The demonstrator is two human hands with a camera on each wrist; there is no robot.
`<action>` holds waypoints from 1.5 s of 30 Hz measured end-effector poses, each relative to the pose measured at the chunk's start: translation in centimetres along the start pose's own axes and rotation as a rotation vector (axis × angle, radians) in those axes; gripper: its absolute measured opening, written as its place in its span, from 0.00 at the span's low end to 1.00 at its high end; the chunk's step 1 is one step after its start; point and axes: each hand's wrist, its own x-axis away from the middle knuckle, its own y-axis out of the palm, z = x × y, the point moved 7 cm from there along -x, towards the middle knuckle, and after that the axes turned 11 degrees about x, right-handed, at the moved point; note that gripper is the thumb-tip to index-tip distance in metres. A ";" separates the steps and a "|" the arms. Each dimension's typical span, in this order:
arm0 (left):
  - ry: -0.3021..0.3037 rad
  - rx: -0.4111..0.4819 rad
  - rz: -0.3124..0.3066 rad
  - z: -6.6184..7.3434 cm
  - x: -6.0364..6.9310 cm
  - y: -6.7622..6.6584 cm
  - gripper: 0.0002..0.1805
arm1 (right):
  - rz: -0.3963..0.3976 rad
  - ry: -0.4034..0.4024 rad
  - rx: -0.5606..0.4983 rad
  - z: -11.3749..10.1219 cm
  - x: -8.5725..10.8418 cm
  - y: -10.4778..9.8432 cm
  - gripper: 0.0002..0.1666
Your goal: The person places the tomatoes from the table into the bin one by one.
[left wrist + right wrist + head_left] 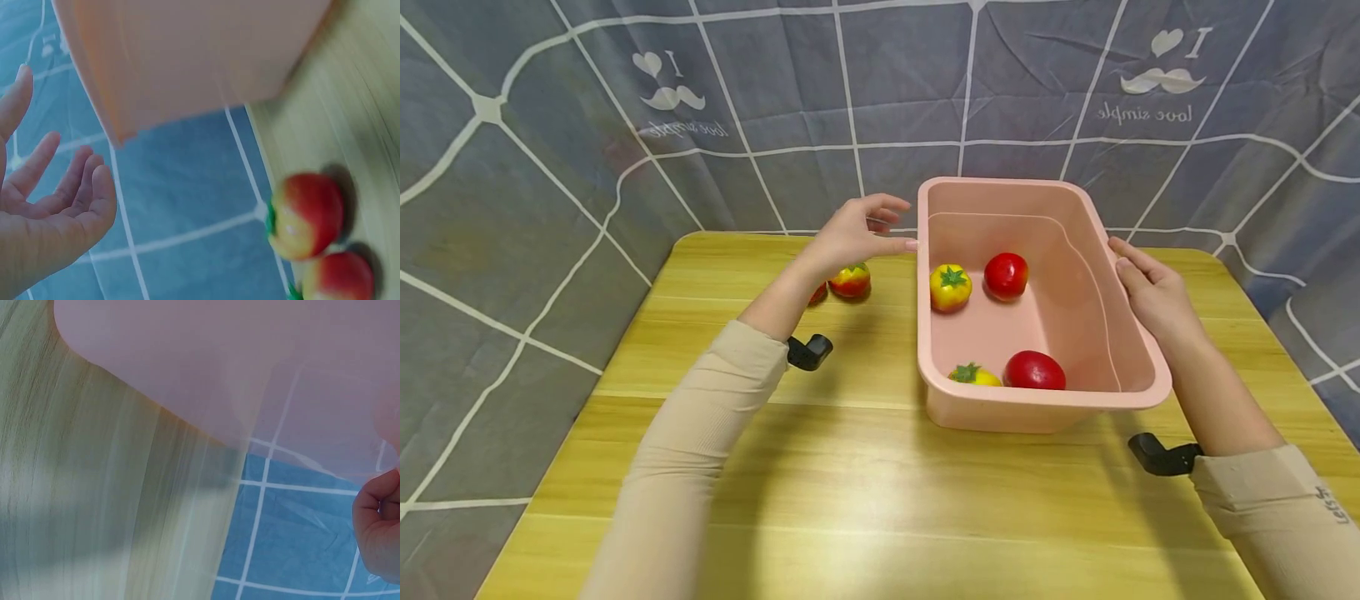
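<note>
A pink plastic bin (1045,410) sits over the right half of the table. Inside are a yellow fruit with a green leafy top (951,285), a round red fruit (1006,277), an oval red fruit (1035,370) and another yellow fruit (976,375), partly hidden by the near rim. My right hand (1161,296) grips the bin's right rim, its fingers curled at the edge in the right wrist view. At the left rim, my left hand (859,232) has loosely bent fingers and holds nothing; its thumb tip is at the rim, contact unclear.
Two red-and-yellow fruits with green tops, one nearer the bin (307,215) and one beside it (340,277), lie on the wooden table (850,500) left of the bin. My left forearm partly covers them in the head view. A grey checked curtain (902,83) hangs behind the table.
</note>
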 end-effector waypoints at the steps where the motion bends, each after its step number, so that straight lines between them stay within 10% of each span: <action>1: -0.005 0.002 0.010 -0.2 0.1 -0.5 0.30 | 0.002 0.000 -0.001 0.0 0.0 0.0 0.31; 23: -0.128 0.048 0.283 -7.9 2.5 -9.7 0.32 | 0.005 -0.007 0.081 0.2 0.1 -0.1 0.33; 35: -0.146 0.151 0.266 -13.8 3.1 -9.6 0.42 | -0.012 -0.011 -0.022 0.3 0.2 0.1 0.32; 45: -0.202 0.338 0.264 -15.3 4.3 -7.4 0.48 | 0.003 -0.020 0.028 0.3 0.2 0.0 0.33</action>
